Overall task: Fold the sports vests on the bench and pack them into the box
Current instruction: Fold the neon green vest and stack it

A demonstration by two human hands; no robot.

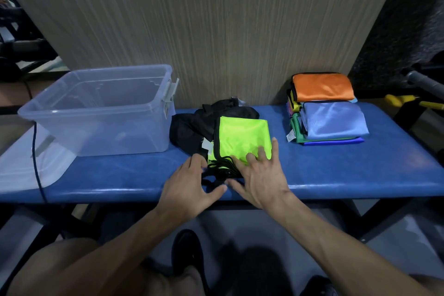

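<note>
At the bottom of the frame, two bare forearms are reaching up toward the centre, above the person's legs and dark shoes on the floor. The left hand [192, 181] is resting at the near edge of the blue bench [360, 166], just left of centre, fingers spread and relaxed, fingertips touching the black trim of the neon green vest [242, 138]; it is grasping nothing. The right hand [260, 176] is lying just beside it, fingers straight and splayed, pressing flat on the near portion of the same vest; it is likewise grasping nothing. The neon green vest is lying folded at the centre of the frame, its black straps bunched between the two hands. It is overlapping a crumpled black garment [192, 125] positioned behind it and to its left.

At centre left, a clear plastic box [96, 113] is standing open on the bench, just beside the black garment, with nothing visible inside. Its lid [28, 166] is lying at the lower left of the box, with a dark cable [36, 163] crossing over it.

At upper right, a stack of folded vests [326, 113] is sitting on the bench, well apart from the hands, with orange uppermost at the rear and light blue in front. A wood-grain wall panel [216, 19] is filling the upper centre of the frame.
</note>
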